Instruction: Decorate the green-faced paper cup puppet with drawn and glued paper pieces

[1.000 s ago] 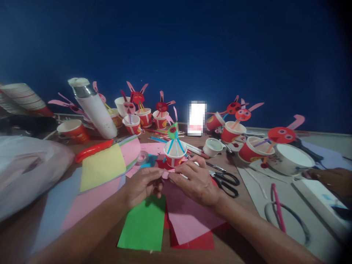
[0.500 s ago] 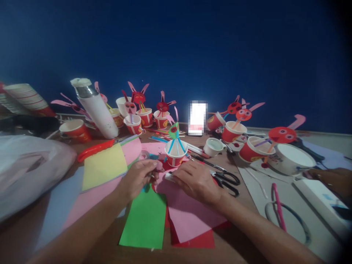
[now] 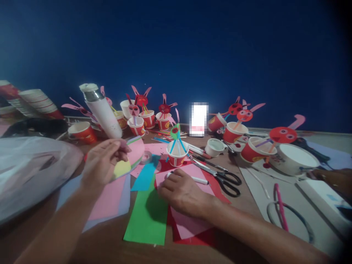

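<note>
My left hand (image 3: 103, 163) is lifted over the stack of yellow and pink paper sheets (image 3: 122, 168), with thumb and fingertips pinched together; what they pinch is too small to make out. My right hand (image 3: 181, 190) rests on a pink sheet (image 3: 187, 223) lying on red paper, its fingers curled on the end of a white pen (image 3: 199, 180). Just beyond it stands a red-and-white paper cup (image 3: 177, 154) with blue straws and a green paper face. A green sheet (image 3: 147, 216) and a blue strip (image 3: 145, 178) lie between my hands.
Black-handled scissors (image 3: 227, 180) lie right of the pen. Several decorated cups line the back, beside a tilted white bottle (image 3: 103, 112) and a tape roll (image 3: 147, 157). A plastic bag (image 3: 30, 168) fills the left. Another person's hand (image 3: 331, 179) is near a white bowl (image 3: 293, 159).
My left hand parted from the right and swung up and left over the yellow sheet. My right hand drew back onto the pink sheet, uncovering the pen and the blue strip.
</note>
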Available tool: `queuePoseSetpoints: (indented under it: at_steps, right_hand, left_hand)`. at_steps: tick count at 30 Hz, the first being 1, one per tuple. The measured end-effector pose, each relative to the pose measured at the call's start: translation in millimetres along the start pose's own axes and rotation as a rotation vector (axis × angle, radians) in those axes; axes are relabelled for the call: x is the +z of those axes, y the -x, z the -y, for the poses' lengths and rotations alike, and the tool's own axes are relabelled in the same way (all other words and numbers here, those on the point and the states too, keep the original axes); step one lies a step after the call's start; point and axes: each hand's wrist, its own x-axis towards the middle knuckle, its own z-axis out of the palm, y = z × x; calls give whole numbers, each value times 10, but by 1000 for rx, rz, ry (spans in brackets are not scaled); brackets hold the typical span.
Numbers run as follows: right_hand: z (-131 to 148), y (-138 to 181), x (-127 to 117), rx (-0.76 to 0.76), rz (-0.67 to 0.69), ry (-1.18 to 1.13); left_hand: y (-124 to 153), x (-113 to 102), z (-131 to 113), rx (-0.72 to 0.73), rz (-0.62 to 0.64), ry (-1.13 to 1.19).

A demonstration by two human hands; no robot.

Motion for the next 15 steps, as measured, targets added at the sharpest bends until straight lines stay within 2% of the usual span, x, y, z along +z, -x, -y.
queuePoseSetpoints:
  at_steps: [3, 5, 10, 15]
  right_hand:
    - [109, -346, 4, -116, 45, 1]
    - [171, -636, 94, -161, 35, -27]
    - [301, -1224, 530, -113, 75, 53]
    - [387, -1396, 781, -36, 221, 132]
  left_hand:
    - [-82, -84, -98, 131, -154, 91]
    - [-94, -105, -140, 174, -205, 131]
    - [-56, -205, -151, 188, -191, 106]
    - [-35, -376, -86, 148, -201, 114]
